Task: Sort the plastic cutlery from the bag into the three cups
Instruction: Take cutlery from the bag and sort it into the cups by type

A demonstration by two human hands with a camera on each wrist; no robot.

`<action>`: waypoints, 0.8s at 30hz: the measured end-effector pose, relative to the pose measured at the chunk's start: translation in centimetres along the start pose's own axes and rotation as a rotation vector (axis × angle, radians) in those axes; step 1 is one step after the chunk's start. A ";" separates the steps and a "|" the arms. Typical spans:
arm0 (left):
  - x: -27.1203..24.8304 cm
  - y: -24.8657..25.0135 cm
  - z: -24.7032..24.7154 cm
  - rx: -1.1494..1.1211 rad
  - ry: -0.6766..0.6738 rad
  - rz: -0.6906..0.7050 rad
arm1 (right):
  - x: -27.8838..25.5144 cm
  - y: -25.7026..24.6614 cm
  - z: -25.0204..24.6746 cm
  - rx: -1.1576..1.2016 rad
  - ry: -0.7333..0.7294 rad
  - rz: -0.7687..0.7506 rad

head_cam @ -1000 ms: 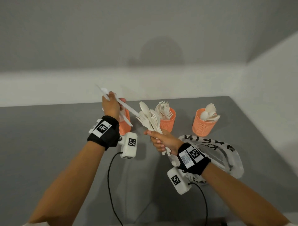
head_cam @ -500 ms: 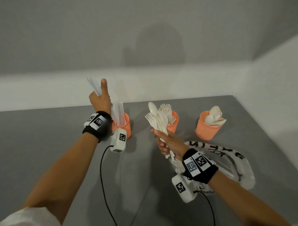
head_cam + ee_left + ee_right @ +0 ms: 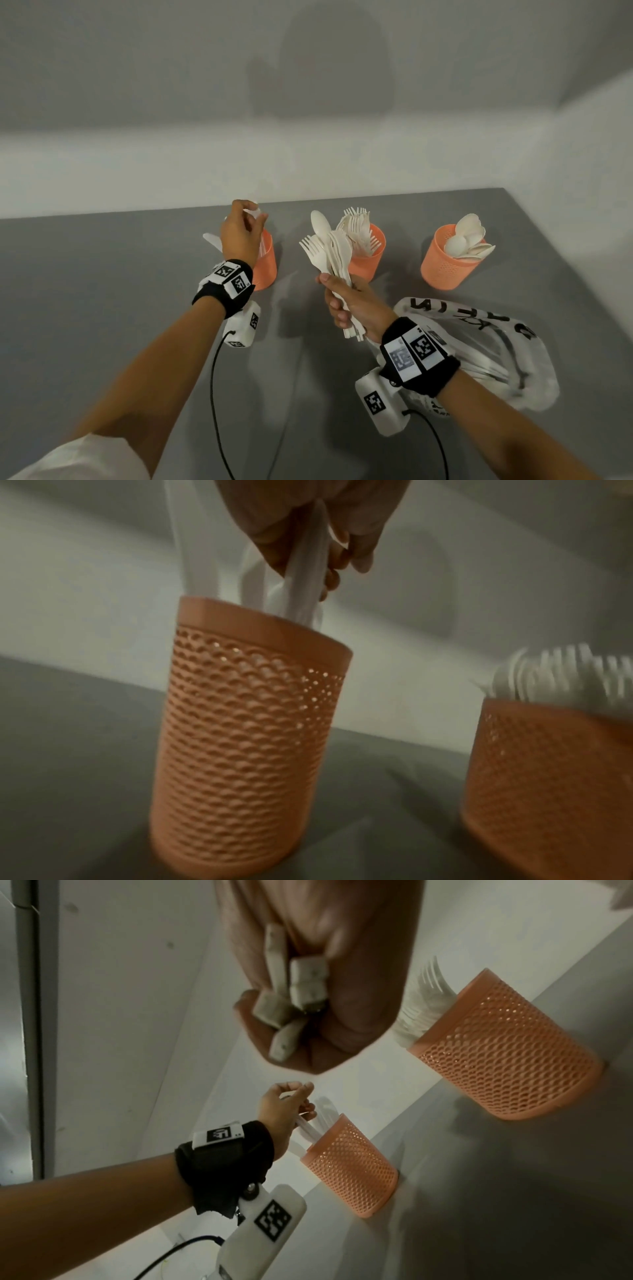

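Left wrist view: the left hand (image 3: 308, 528) pinches a white plastic knife (image 3: 304, 588), apparently its handle, its lower end inside the left orange mesh cup (image 3: 246, 737) among other knives. The right hand (image 3: 352, 305) is fisted round a bundle of forks and spoons (image 3: 329, 250), upright before the fork cup (image 3: 364, 263). The spoon cup (image 3: 442, 270) stands rightmost, the plastic bag (image 3: 496, 359) nearer on the grey table (image 3: 102, 291).

My white plastic knife (image 3: 304, 582) stands tip-down in the left orange mesh cup (image 3: 246, 745); forks and spoons fill the others.
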State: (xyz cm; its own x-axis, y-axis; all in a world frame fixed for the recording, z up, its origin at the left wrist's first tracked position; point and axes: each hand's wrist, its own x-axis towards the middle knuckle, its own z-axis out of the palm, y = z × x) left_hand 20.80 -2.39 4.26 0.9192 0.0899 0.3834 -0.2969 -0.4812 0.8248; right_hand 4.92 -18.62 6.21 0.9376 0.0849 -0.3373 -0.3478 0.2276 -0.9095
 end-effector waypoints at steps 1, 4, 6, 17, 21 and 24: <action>0.0 -0.3 0.0 0.072 -0.049 0.066 | 0.0 0.0 0.1 -0.005 0.003 -0.004; -0.2 -0.5 0.0 0.239 -0.155 0.183 | -0.2 0.1 0.2 -0.022 0.014 -0.014; -0.3 0.3 -0.4 0.326 -0.179 0.219 | -0.4 0.0 0.1 -0.033 0.018 -0.023; -5.7 9.6 -0.9 -0.196 -0.317 -0.030 | -2.4 0.3 0.6 -0.200 0.007 -0.104; -8.6 10.8 -1.6 -0.079 -0.373 0.105 | -3.2 0.7 0.7 -0.151 0.042 -0.108; -10.1 11.4 -1.8 -0.074 -0.409 0.063 | -3.9 0.8 0.8 -0.105 0.087 -0.113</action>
State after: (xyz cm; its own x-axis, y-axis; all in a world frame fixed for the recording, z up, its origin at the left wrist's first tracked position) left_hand 7.61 -7.21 10.55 0.9211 -0.2983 0.2500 -0.3601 -0.4094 0.8383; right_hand 0.98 -17.94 6.97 0.9687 -0.0210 -0.2472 -0.2427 0.1279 -0.9616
